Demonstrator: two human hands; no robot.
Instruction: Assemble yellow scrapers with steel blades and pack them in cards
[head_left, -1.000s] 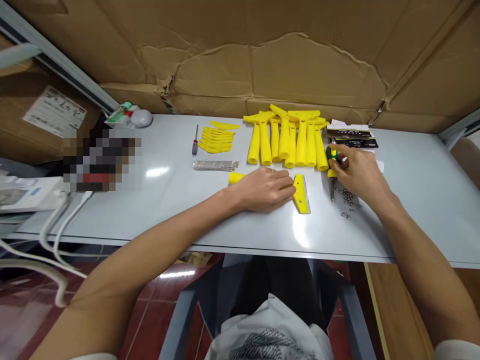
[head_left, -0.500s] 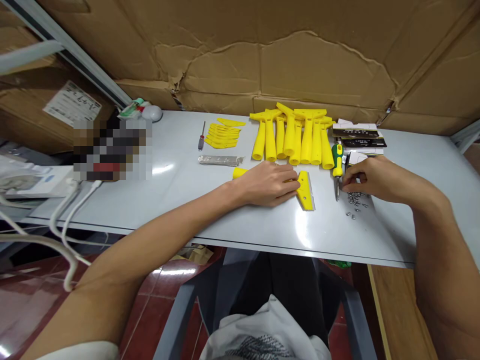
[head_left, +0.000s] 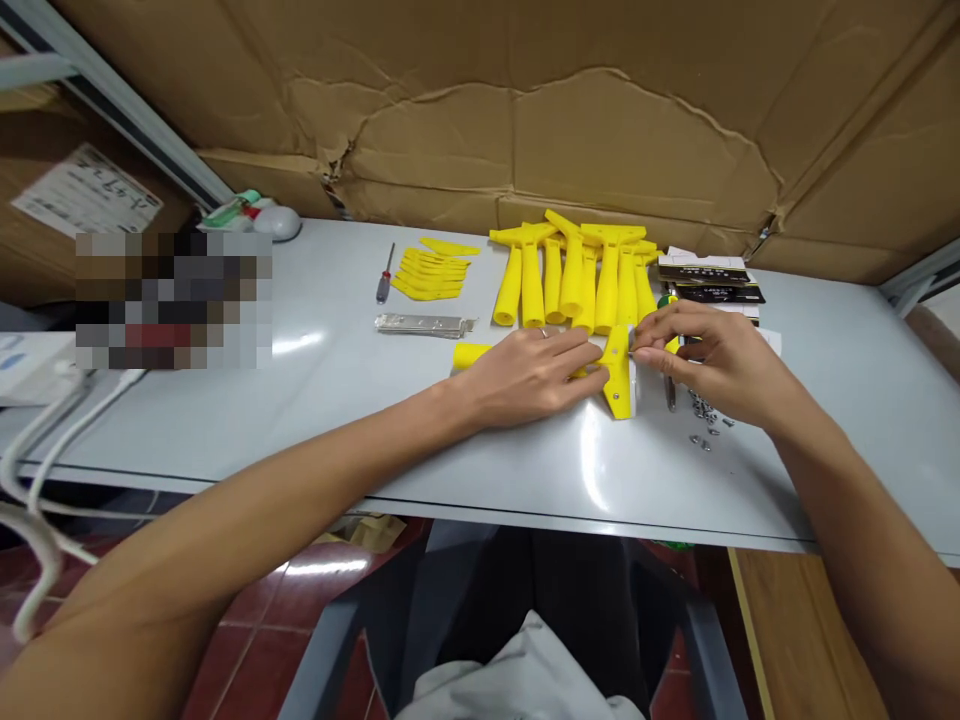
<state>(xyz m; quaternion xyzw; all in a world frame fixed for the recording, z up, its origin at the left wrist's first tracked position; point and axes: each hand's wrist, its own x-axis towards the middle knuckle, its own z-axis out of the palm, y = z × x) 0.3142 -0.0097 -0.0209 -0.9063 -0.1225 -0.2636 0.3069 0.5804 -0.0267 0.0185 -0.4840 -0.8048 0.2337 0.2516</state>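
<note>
My left hand (head_left: 529,378) is closed over the handle of a yellow scraper (head_left: 619,385), which lies flat on the table with its head pointing right. A thin metal blade shows along the head's right edge, and a screw sits in its lower hole. Beside the head, the thumb and forefinger of my right hand (head_left: 701,355) are pinched together on a tiny screw, mostly hidden by the fingertips. Loose screws (head_left: 703,408) lie in a small pile below that hand. A green and yellow screwdriver (head_left: 670,392) lies partly covered by it.
Yellow scraper handles (head_left: 574,275) stand grouped at the back. To their left lie several yellow cover pieces (head_left: 431,272), a stack of metal blades (head_left: 424,325) and a small screwdriver (head_left: 385,275). Black and white packets (head_left: 709,275) are at the back right, before a cardboard wall (head_left: 435,140).
My right hand has moved left from the screw pile to the scraper's head, fingers pinched. The left hand still holds the scraper. The view has shifted slightly.
</note>
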